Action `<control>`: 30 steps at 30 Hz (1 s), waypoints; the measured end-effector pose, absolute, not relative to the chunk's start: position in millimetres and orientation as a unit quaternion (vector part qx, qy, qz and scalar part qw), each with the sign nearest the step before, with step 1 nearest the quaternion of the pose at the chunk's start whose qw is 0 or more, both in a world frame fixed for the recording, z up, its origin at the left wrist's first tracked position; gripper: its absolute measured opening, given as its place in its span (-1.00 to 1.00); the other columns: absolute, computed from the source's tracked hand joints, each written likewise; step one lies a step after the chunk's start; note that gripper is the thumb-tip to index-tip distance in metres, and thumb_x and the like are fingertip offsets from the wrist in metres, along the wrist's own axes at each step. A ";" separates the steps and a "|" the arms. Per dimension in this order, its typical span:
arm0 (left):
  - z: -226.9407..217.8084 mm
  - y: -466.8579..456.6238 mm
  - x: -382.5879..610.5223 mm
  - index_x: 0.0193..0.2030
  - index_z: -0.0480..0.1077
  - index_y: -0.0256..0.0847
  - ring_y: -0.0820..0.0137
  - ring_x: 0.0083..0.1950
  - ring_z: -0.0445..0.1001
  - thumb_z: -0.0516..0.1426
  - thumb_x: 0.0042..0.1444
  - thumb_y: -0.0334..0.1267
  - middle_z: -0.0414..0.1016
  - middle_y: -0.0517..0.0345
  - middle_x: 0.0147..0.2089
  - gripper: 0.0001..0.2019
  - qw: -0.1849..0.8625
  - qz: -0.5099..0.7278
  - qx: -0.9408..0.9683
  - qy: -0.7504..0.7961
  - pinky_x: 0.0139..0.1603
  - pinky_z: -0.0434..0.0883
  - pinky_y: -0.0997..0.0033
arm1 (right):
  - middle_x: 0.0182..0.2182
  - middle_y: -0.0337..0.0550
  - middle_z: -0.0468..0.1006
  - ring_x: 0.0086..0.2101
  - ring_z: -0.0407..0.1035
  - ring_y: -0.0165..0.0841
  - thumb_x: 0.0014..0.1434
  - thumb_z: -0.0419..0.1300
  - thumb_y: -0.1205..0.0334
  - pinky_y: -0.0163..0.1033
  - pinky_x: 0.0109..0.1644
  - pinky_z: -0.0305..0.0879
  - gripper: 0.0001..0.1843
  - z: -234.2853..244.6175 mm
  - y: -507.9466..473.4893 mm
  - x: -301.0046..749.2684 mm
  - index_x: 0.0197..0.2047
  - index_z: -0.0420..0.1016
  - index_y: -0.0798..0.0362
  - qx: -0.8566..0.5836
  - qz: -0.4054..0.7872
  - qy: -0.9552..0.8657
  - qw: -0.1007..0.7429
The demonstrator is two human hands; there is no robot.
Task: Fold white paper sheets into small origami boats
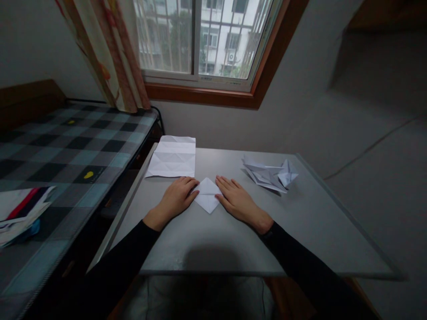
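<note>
A small white folded paper (pixel 208 202) lies flat on the white table (pixel 213 240), turned so that one corner points toward me. A crease or folded edge runs across its upper half. My left hand (pixel 176 198) rests palm down at its left side, fingertips touching the left corner. On the other side my right hand (pixel 240 200) lies palm down, its thumb and fingers at the right corner. Both hands have their fingers stretched out, and neither grips the paper. The side corners are partly hidden under the fingertips.
A creased white sheet (pixel 173 155) lies at the table's back left. Folded paper shapes (pixel 267 173) sit at the back right. Left of the table stands a bed with a checked cover (pixel 110 146), papers (pixel 23 209) on it. Behind are a window (pixel 207 40) and curtain (pixel 110 53).
</note>
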State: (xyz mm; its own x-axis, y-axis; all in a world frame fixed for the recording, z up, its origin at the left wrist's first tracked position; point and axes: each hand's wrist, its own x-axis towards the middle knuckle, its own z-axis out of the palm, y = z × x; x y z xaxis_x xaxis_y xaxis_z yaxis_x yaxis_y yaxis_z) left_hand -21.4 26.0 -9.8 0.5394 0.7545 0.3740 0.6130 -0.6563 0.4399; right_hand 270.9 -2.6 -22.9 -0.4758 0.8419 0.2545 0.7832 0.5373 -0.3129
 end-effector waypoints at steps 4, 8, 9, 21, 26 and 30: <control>-9.4 25.3 -20.8 0.29 0.53 -0.09 0.01 0.24 0.59 0.27 0.42 -0.20 0.67 -0.08 0.20 -0.66 0.152 0.276 0.865 0.390 0.33 0.50 -0.05 | 0.49 0.13 0.45 0.46 0.35 0.05 0.52 0.23 0.11 0.37 0.56 0.22 -0.45 -18.7 0.3 267.6 0.51 0.45 -0.05 -0.463 0.106 -0.846 0.244; -14.8 26.7 -19.9 0.31 0.50 -0.10 0.08 0.15 0.65 0.32 0.35 -0.23 0.69 -0.06 0.16 -0.59 0.195 0.302 0.841 0.405 0.25 0.54 0.04 | 0.33 0.12 0.62 0.30 0.50 0.01 0.41 0.32 0.22 0.26 0.44 0.37 -0.65 -14.2 1.2 264.4 0.22 0.61 -0.01 -0.455 0.166 -0.817 0.313; -16.3 27.1 -19.6 0.31 0.50 -0.10 0.09 0.15 0.65 0.33 0.34 -0.23 0.69 -0.05 0.16 -0.58 0.206 0.311 0.834 0.406 0.24 0.55 0.05 | 0.28 0.10 0.65 0.25 0.53 -0.01 0.38 0.32 0.25 0.23 0.40 0.40 -0.72 -13.1 1.1 263.7 0.14 0.61 -0.01 -0.453 0.182 -0.810 0.324; -19.7 29.0 -15.4 0.31 0.51 -0.12 0.26 -0.06 0.66 0.38 0.24 -0.26 0.73 0.04 0.10 -0.50 0.310 0.359 0.771 0.426 0.01 0.56 0.25 | 0.23 0.03 0.54 0.26 0.47 -0.11 0.31 0.38 0.22 0.08 0.39 0.43 -0.88 -12.2 1.1 260.6 -0.11 0.54 -0.05 -0.434 0.335 -0.713 0.437; -22.9 29.4 -15.2 0.26 0.54 -0.15 0.26 -0.06 0.62 0.41 0.22 -0.28 0.69 0.02 0.13 -0.53 0.283 0.387 0.759 0.440 -0.02 0.54 0.25 | 0.07 -0.08 0.58 0.02 0.57 -0.22 0.30 0.41 0.21 -0.01 0.23 0.54 -0.73 -17.8 4.6 261.9 0.04 0.54 -0.07 -0.429 0.351 -0.681 0.479; -19.7 30.8 -15.7 0.07 0.63 -0.11 0.22 -0.07 0.60 0.40 0.30 -0.25 0.69 0.10 -0.09 -0.77 0.228 0.409 0.783 0.409 0.01 0.51 0.19 | -0.05 -0.15 0.65 -0.14 0.58 -0.27 0.35 0.41 0.23 -0.11 0.04 0.59 -0.62 -12.7 3.0 259.6 0.20 0.53 -0.09 -0.411 0.347 -0.680 0.498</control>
